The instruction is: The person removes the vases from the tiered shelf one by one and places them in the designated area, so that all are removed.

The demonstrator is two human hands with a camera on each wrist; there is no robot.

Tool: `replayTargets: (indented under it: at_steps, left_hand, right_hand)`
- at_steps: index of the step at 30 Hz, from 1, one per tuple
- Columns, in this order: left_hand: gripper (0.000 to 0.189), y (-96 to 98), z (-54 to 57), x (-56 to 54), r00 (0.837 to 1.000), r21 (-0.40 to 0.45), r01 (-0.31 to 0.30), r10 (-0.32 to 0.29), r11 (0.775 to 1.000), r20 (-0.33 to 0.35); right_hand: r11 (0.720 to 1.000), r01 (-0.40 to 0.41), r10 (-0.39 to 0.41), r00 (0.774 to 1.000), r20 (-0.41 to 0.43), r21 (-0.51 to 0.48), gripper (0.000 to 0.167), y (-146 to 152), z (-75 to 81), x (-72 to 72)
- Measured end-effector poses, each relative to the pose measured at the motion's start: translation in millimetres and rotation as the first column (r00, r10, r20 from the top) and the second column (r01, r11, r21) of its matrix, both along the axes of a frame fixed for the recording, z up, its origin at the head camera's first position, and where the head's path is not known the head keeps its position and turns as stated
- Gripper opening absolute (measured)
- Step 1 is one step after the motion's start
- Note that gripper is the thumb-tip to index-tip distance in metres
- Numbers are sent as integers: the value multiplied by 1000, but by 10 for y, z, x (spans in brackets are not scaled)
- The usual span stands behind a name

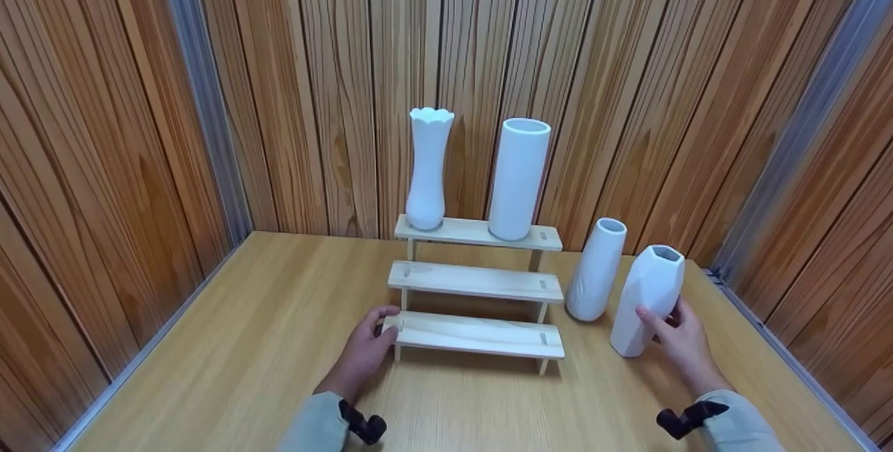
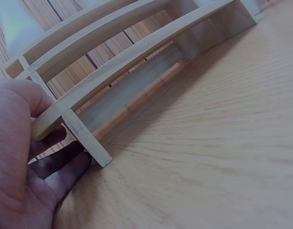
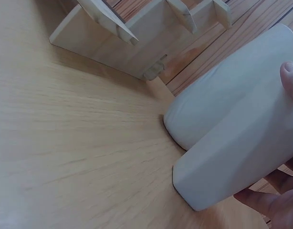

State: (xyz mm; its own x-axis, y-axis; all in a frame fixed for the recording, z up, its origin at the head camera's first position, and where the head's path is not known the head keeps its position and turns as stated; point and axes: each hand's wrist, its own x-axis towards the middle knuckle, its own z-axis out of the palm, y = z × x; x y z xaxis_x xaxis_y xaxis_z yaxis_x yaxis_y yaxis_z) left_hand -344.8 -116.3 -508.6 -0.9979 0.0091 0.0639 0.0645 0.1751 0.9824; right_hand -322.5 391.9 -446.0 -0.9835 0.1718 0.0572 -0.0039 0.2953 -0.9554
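My left hand (image 1: 363, 349) grips the left end of the lowest board of a three-step wooden display stand (image 1: 481, 335). In the left wrist view, the fingers curl beneath that board (image 2: 115, 74) beside the stand's leg. Over on the right, my right hand (image 1: 684, 346) holds a white faceted vase (image 1: 645, 291) round its lower half, thumb on the near face. The vase is upright, its base right at the tabletop. Just left of it stands a slimmer white tapered vase (image 1: 597, 274), which the faceted vase (image 3: 242, 143) overlaps in the right wrist view.
On the stand's top step are a white vase with a scalloped rim (image 1: 428, 173) at the left and a white cylindrical vase (image 1: 520, 180) toward the right. The wooden table (image 1: 279, 312) is bounded by wood-plank walls (image 1: 335, 89) at the back and sides.
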Motion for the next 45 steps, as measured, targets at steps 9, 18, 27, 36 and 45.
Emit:
replayTargets:
  at_steps: [9,18,27,36,45]
  left_hand:
    - [32,-1,-12,-5,1000,2,-8,8,1000,10]
    - [31,-4,-17,18,1000,0,-8,8,1000,2]
    - [31,5,-7,5,1000,7,-14,14,1000,23]
    - [31,-1,1,10,999,5,-8,8,1000,33]
    - [32,-13,-1,17,1000,13,4,-3,1000,-11]
  right_hand:
    - [1000,-1,1,1000,-8,13,109,81,-47,-120]
    - [999,2,-2,1000,4,54,108,145,-51,-287]
    - [998,-4,4,1000,12,60,106,184,-13,-391]
    - [999,38,-38,999,20,24,108,175,-17,-445]
    - [994,101,-100,995,-20,51,106,183,-41,-560]
